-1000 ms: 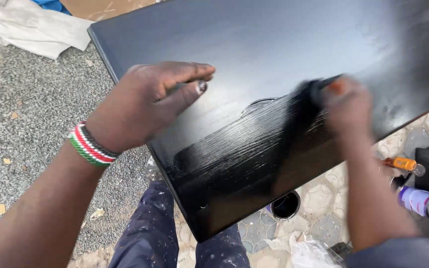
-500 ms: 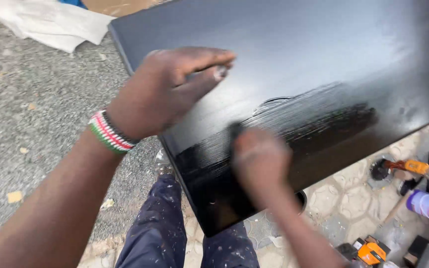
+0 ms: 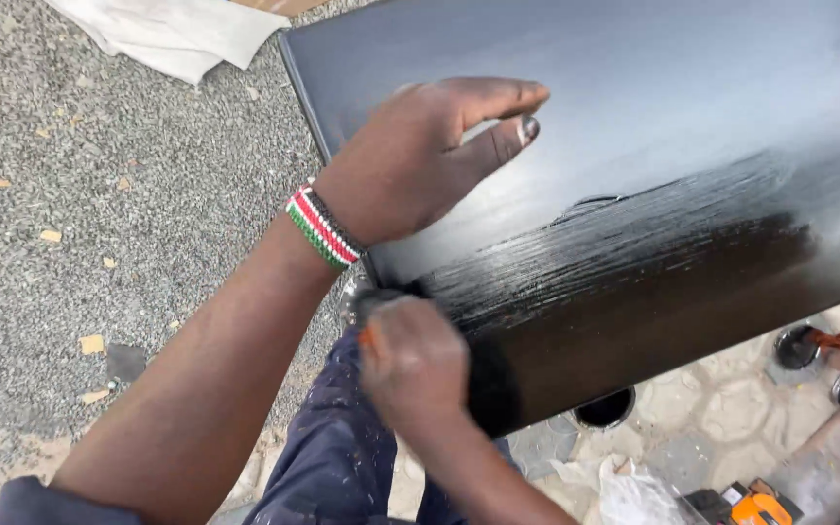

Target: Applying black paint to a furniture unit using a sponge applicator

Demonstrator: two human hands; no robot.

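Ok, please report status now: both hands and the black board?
Left hand pressed on black board, steadying. Right hand blurred at near corner, gripping a brush. Wet streaks along near edge. Nothing in the way.

The right hand (image 3: 412, 362) is motion-blurred, its grip hiding most of the brush (image 3: 371, 316). The black board (image 3: 634, 146) runs off the top and right edges.

Grey gravel ground (image 3: 99, 194), patterned paving (image 3: 712, 428), white cloth (image 3: 177, 29), daylight
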